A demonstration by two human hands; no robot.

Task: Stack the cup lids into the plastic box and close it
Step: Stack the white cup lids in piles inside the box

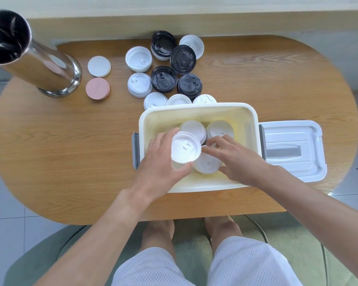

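i have my left hand gripping a white lid by its rim, fingers curled round it, just above the near left part of the plastic box. my right hand pinches a lid stack inside. i'd keep the lid level, centre it over a stack, then let it settle rim down. the lid faces top up, tilted slightly; being round, it has no long axis. the box runs left to right; its cover lies beside it.
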